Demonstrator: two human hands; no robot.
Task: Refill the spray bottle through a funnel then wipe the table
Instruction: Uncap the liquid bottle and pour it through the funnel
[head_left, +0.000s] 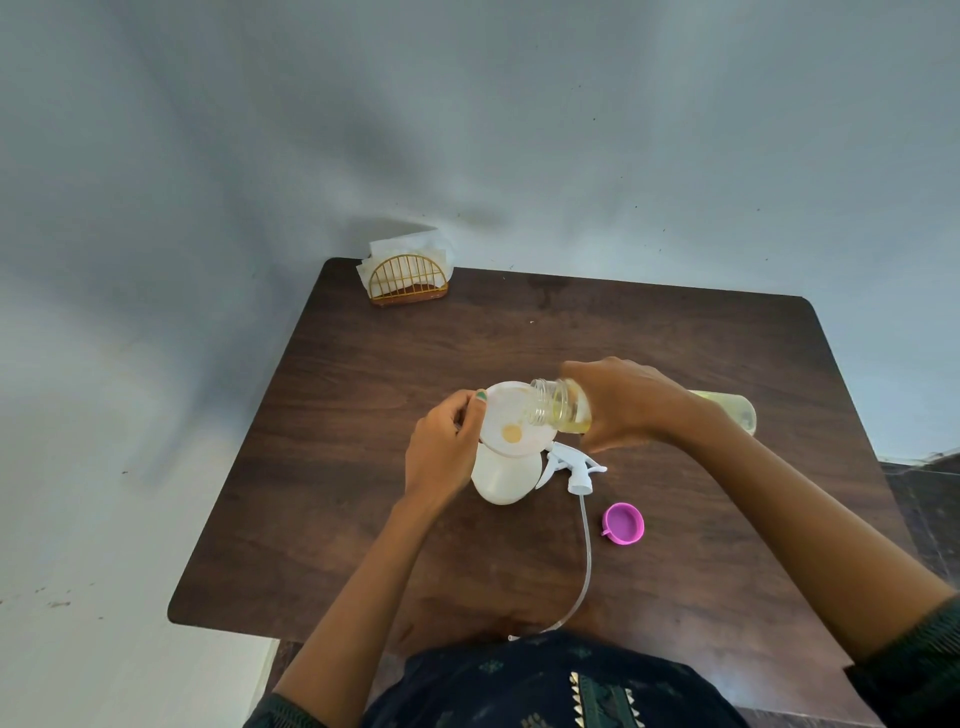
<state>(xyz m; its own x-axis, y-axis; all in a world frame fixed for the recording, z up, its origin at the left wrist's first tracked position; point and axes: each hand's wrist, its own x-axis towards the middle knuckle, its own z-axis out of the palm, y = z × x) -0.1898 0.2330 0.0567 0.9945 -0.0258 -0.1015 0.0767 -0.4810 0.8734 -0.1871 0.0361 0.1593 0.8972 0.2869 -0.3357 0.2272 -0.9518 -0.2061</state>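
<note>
On the dark worktop (675, 353) stands the white spray bottle (503, 480), a pale funnel (511, 418) in its neck. The right grip (631, 402) is wrapped around a clear refill bottle (563, 408) of yellow liquid, tipped mouth-first over the funnel, whose left rim the left grip (444, 447) pinches. The sprayer head (571, 467) lies just right of the bottle, the pink cap (623, 524) beyond it.

Soft daylight, wide-angle edge distortion

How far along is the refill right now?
Done: sprayer head and pink cap are off, funnel sits in the spray bottle. In hand: right hand tips the refill bottle over the funnel, left hand steadying. Left: reattach sprayer, wipe the table.
</note>
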